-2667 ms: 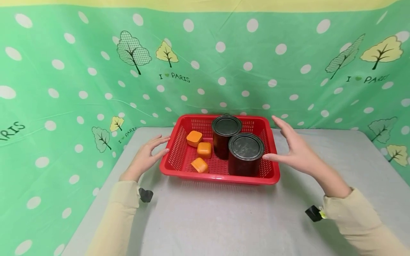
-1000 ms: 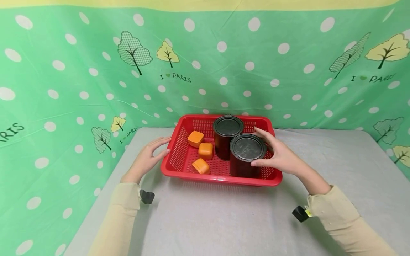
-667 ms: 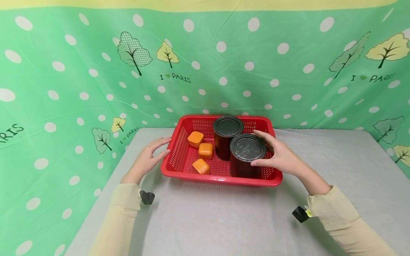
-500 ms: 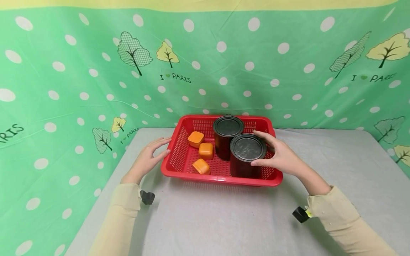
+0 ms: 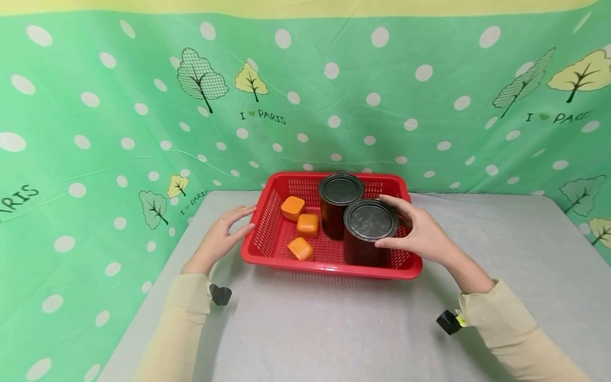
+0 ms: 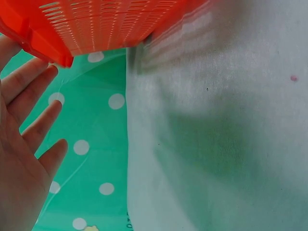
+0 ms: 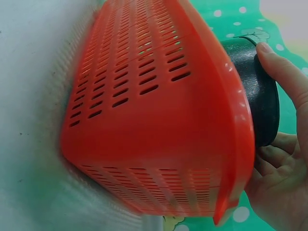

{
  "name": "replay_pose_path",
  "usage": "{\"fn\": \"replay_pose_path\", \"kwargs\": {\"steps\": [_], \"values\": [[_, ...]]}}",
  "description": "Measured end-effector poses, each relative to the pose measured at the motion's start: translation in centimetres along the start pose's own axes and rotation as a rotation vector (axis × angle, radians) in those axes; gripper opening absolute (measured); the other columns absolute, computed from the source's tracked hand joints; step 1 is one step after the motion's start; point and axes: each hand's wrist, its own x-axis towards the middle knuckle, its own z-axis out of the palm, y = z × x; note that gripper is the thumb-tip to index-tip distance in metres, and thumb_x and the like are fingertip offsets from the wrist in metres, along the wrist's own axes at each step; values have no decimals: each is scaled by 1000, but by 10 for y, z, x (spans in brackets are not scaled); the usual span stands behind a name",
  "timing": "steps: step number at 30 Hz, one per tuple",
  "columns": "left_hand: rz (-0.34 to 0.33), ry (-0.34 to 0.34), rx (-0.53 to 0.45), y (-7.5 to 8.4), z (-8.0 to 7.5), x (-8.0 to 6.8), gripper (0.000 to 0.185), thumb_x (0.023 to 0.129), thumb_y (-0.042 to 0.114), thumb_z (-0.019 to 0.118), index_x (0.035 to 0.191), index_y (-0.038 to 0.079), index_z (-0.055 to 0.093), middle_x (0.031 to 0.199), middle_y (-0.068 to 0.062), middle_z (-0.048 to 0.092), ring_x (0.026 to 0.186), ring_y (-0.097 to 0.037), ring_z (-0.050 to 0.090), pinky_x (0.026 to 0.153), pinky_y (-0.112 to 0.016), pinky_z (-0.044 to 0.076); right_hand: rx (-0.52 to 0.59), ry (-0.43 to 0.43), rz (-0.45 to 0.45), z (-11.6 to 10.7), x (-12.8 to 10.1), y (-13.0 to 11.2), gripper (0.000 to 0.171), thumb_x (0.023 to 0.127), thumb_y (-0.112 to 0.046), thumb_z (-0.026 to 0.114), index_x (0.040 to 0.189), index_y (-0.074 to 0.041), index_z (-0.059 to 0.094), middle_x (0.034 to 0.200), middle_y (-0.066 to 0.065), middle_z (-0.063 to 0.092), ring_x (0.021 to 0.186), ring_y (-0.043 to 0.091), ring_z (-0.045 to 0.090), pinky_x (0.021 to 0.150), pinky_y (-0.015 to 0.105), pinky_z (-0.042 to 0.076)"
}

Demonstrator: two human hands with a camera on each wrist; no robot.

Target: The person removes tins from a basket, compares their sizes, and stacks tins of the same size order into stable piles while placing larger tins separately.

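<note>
Two dark tins stood in the red basket (image 5: pixel 267 233) between my hands. My right hand (image 5: pixel 422 236) curled round the nearer tin (image 5: pixel 369 231), thumb and fingers wrapping its rim for a firm hold. My left hand (image 5: pixel 217 239) lay relaxed, fingers straight beside the basket's wall, likely steadying it.

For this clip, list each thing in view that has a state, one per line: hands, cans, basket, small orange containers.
Right hand: gripping the near can at its rim.
Left hand: open, fingers straight beside the basket's left wall.
Near can: upright, lidded, in the basket.
Far can: upright, lidded, untouched.
Red basket: flat on the table.
Three orange containers: closed, in the basket's left half.
</note>
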Motion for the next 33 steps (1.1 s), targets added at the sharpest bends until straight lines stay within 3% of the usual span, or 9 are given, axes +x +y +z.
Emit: {"fn": "replay_pose_path", "kwargs": {"steps": [5, 12, 21, 33], "values": [[-2, -3, -4, 1, -1, 0, 54, 97, 37, 64, 147, 23, 51, 157, -10, 43, 150, -33, 33, 118, -65, 30, 4, 25, -20, -4, -1, -2, 90, 73, -16, 90, 150, -14, 44, 147, 10, 52, 121, 3, 56, 97, 1, 42], [-6, -5, -1, 1, -1, -1, 54, 97, 38, 63, 147, 23, 51, 158, -10, 42, 150, -33, 32, 117, -65, 30, 23, 31, 23, -14, -3, -12, 90, 74, -16, 89, 151, -16, 43, 148, 9, 50, 126, 29, 58, 93, 3, 45], [-6, -6, 1, 1, -1, -1, 54, 97, 39, 63, 147, 24, 50, 158, -10, 42, 150, -33, 32, 117, -66, 30, 37, 65, -18, -26, -7, -26, 86, 77, -12, 86, 151, -19, 43, 151, 9, 49, 118, -10, 53, 97, 2, 43], [-13, -9, -1, 0, 0, -2, 54, 97, 40, 63, 148, 23, 50, 158, -9, 42, 150, -34, 32, 118, -66, 29, 50, 130, -66, -40, -9, -39, 86, 75, -3, 85, 150, -16, 45, 144, 9, 55, 114, -7, 59, 97, 4, 45]]}}
